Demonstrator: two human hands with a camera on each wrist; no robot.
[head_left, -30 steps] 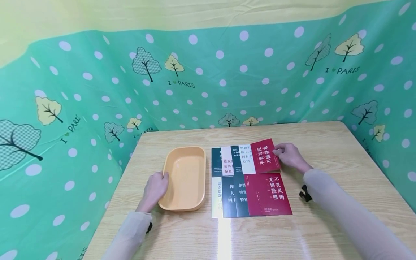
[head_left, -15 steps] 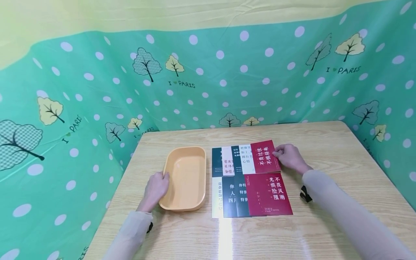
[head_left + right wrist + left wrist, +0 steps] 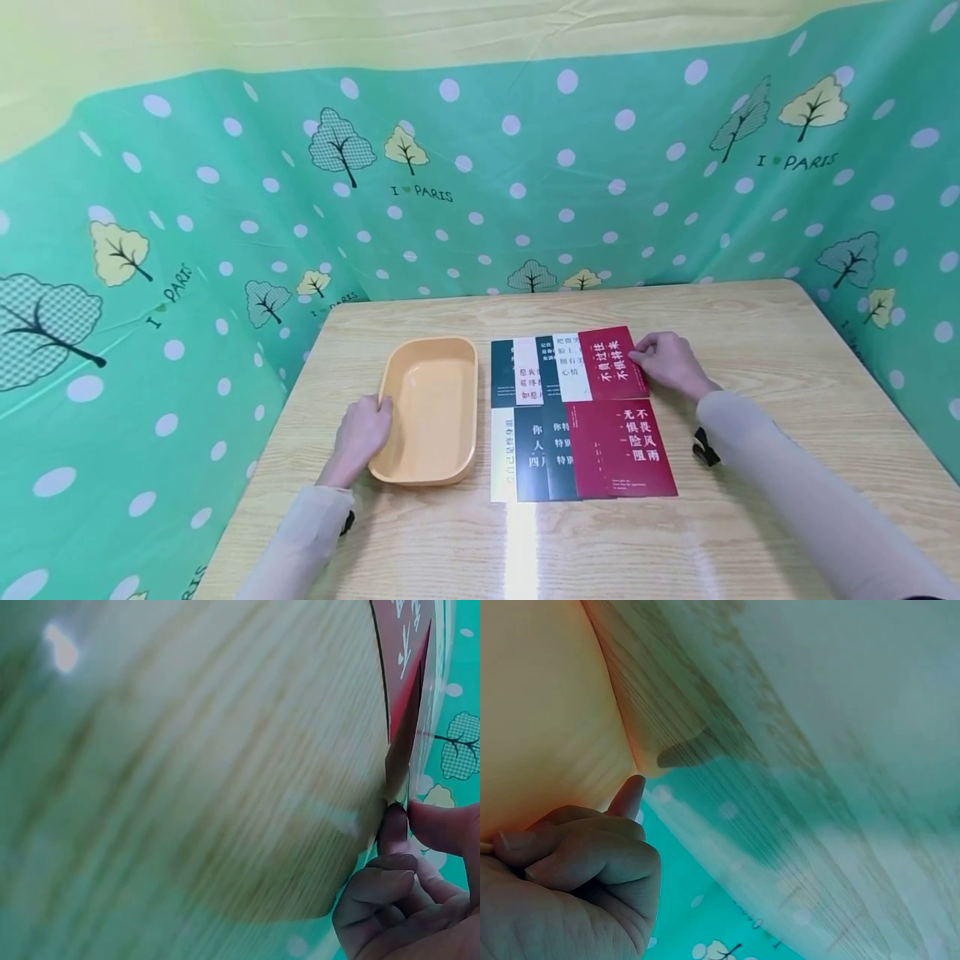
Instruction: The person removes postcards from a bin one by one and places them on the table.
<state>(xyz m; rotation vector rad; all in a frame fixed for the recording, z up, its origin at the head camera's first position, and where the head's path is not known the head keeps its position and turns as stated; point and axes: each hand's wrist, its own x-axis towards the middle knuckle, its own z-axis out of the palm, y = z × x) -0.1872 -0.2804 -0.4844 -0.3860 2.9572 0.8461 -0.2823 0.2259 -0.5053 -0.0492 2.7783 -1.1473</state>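
Note:
My left hand (image 3: 363, 437) grips the left rim of a peach-coloured plastic basin (image 3: 427, 412); in the left wrist view its fingers curl against the basin's side (image 3: 540, 720). At the right end of the back row of cards, my right hand (image 3: 667, 362) pinches the edge of a red card (image 3: 611, 362) between thumb and fingers. From the right wrist, that card's edge (image 3: 405, 742) stands slightly off the wood. Overlapping cards fill two rows: a white card (image 3: 572, 367) lies beside the pinched one, and another red card (image 3: 622, 450) ends the front row.
Several dark green and white cards, such as a dark green one (image 3: 532, 454), lie between the basin and the red cards. A light wooden table (image 3: 600, 550) carries everything. Green dotted cloth (image 3: 480, 183) hangs behind and at both sides.
The red card under my right hand has turned slightly and its far edge has come down a little nearer to me. My left hand stays on the basin's rim.

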